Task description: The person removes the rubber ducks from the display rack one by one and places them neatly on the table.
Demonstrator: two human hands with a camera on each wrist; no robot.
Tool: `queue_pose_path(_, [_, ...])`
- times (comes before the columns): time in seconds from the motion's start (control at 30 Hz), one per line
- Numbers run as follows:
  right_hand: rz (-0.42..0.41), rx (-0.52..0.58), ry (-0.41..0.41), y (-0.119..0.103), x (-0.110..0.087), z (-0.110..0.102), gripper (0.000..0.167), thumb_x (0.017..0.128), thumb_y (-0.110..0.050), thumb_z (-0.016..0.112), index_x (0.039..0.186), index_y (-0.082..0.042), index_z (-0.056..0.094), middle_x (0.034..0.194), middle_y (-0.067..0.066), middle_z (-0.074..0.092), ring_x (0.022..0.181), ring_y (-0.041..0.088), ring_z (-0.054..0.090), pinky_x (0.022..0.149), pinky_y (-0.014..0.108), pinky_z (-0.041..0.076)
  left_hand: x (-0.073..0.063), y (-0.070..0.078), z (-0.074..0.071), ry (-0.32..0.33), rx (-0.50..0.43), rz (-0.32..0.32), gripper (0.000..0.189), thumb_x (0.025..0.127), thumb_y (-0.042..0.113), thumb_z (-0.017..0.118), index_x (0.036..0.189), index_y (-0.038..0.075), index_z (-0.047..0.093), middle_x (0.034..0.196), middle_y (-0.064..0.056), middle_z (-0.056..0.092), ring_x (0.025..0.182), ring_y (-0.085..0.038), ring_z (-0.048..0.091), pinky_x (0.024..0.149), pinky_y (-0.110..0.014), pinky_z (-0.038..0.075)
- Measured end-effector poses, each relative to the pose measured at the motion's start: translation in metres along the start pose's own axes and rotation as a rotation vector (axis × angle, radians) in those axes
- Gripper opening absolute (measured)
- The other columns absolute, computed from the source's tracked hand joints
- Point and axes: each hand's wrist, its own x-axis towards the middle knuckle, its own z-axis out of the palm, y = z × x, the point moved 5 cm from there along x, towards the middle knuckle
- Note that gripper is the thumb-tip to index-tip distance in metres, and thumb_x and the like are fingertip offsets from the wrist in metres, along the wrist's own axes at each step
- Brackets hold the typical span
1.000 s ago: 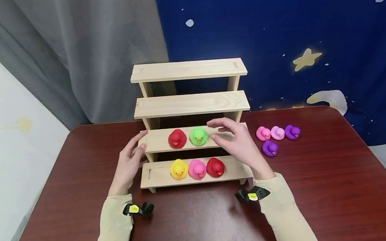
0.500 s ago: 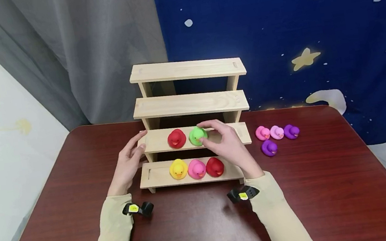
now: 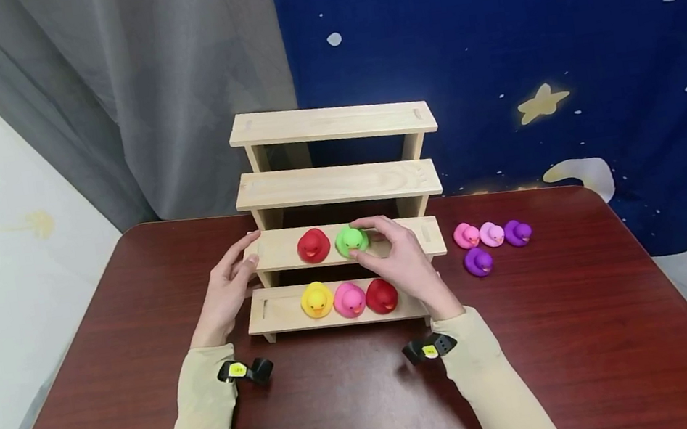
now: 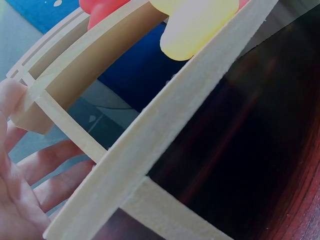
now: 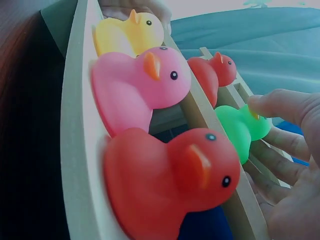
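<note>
My right hand (image 3: 405, 253) has its thumb and fingers around the right side of a green rubber duck (image 3: 351, 240), which sits on the second tier from the bottom. The right wrist view shows the thumb at this duck's beak and the fingers behind its body. My left hand (image 3: 226, 289) holds the left end of that same tier of the wooden step shelf (image 3: 276, 249), thumb at the front corner. Left of the green duck sits a red duck (image 3: 313, 246). On the bottom tier stand a yellow duck (image 3: 317, 300), a pink duck (image 3: 350, 300) and another red duck (image 3: 381, 296).
To the right of the shelf, a pink duck (image 3: 466, 235), a light pink duck (image 3: 492, 234) and two purple ducks (image 3: 517, 233) sit on the dark red table (image 3: 596, 325). Grey and blue curtains (image 3: 458, 44) hang behind the shelf.
My right hand has moved left to the green duck, and its thumb and fingers have closed around it. The left hand has stayed at the shelf's end.
</note>
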Motion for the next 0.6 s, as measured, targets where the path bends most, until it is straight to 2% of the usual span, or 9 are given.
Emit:
queue_pose_path(0.23, [-0.016, 0.01, 0.016, -0.003, -0.002, -0.006, 0.038, 0.081, -0.009, 0.079, 0.117, -0.011, 0.068, 0.111, 0.003, 0.065, 0.105, 0.017, 0.057, 0.094, 0.041, 0.042, -0.001, 0.001, 0.0, 0.01, -0.009, -0.007, 0.044, 0.102, 0.024, 0.052, 0.145, 0.018, 0.046, 0.128, -0.022, 0.056, 0.1, -0.013, 0.063, 0.074, -0.035, 0.055])
queue_pose_path(0.5, [-0.028, 0.01, 0.029, -0.006, -0.007, -0.015, 0.04, 0.081, -0.004, 0.078, 0.119, -0.002, 0.066, 0.113, 0.014, 0.065, 0.106, 0.027, 0.058, 0.096, 0.046, 0.04, 0.0, 0.002, 0.001, 0.005, 0.006, -0.011, 0.044, 0.102, 0.025, 0.051, 0.146, 0.02, 0.046, 0.127, -0.023, 0.057, 0.1, -0.013, 0.063, 0.075, -0.035, 0.055])
queue_pose_path(0.6, [-0.019, 0.001, 0.027, -0.021, -0.01, -0.021, 0.039, 0.081, 0.002, 0.076, 0.118, 0.003, 0.065, 0.112, 0.018, 0.064, 0.105, 0.031, 0.058, 0.095, 0.049, 0.041, -0.001, 0.001, 0.001, 0.003, 0.013, -0.017, 0.044, 0.102, 0.025, 0.051, 0.146, 0.021, 0.045, 0.128, -0.022, 0.057, 0.101, -0.013, 0.063, 0.077, -0.039, 0.054])
